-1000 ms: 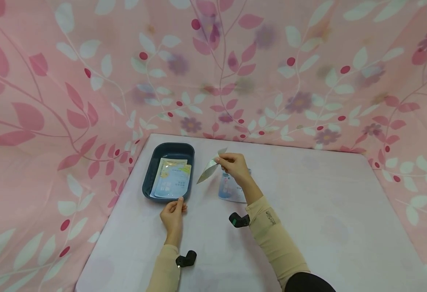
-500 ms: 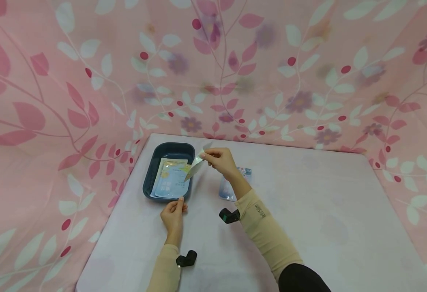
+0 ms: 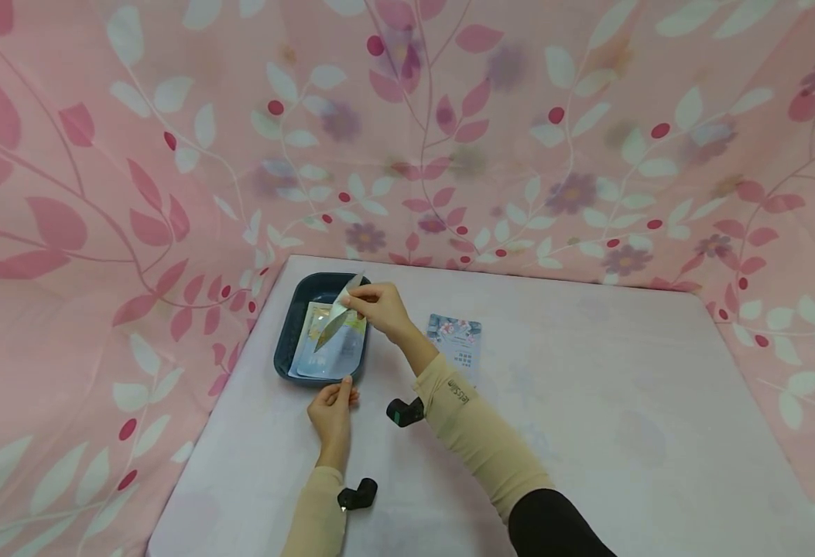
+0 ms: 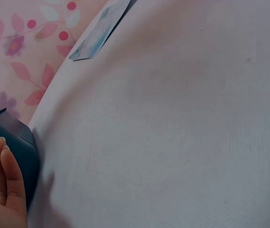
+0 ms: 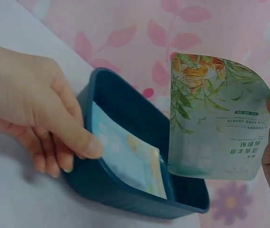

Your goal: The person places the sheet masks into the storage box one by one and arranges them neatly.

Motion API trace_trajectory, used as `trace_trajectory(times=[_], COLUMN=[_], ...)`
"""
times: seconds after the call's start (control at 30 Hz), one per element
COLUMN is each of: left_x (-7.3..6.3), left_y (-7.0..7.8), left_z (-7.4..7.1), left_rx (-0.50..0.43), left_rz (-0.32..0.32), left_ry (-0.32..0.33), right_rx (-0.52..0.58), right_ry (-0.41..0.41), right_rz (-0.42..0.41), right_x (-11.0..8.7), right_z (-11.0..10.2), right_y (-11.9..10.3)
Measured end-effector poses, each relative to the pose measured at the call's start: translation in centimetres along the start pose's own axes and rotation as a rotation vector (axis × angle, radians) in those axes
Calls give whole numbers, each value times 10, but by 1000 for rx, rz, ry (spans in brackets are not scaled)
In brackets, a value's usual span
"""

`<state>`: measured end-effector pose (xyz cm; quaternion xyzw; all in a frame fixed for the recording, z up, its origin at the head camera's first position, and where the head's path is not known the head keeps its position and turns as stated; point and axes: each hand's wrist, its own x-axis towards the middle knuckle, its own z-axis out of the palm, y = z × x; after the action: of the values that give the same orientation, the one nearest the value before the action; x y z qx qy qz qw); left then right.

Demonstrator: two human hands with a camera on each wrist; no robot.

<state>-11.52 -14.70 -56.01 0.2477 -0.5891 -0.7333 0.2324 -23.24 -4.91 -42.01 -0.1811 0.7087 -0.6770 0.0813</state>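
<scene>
My right hand (image 3: 383, 311) pinches a face mask packet (image 3: 337, 319) by its edge, over the dark blue plastic tray (image 3: 283, 340). The packet is bowed; in the right wrist view its green face with orange fruit and leaves (image 5: 215, 114) shows. Several other packets (image 3: 330, 356), pale blue and yellow, lie inside the tray. At the tray's near side, my left hand (image 3: 332, 418) holds the rim, thumb (image 5: 93, 147) over the edge and fingers outside the wall. In the left wrist view, part of that hand (image 4: 6, 190) shows beside the tray wall (image 4: 16, 137).
Another blue packet with a floral print (image 3: 457, 337) lies flat on the white-covered table (image 3: 623, 402), right of the tray and partly behind my right forearm. A pink floral curtain (image 3: 421, 139) stands along the table's back and sides.
My right hand has carried the face mask packet leftward, from beside the tray to over it. More of the packet on the table shows now. The left hand has stayed at the rim.
</scene>
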Motion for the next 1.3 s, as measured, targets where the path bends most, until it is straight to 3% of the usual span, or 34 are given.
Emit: trace_trajectory(times=[0.2,0.43,0.73,0.93,1.2,1.3], left_x=[-1,-1,-1,-2,-3,-3], left_y=[-1,-2,0,0,5,5], left_z=[1,1,1,1,1,2], left_rx=[-10,14,0,-3,0,8], left_rz=[13,-6,26,27,28,22], left_ry=[19,17,8,9,4,8], right_rx=[-42,-83,-365,-421,-387,-348], right_ry=[35,148,378,377,339,310], right_rz=[67,121,106,219,232,285], right_x=[-1,-7,-23,-28,-24,-24], right_z=[19,25,19,20,27,29], right_y=[15,38,45,56,61,61])
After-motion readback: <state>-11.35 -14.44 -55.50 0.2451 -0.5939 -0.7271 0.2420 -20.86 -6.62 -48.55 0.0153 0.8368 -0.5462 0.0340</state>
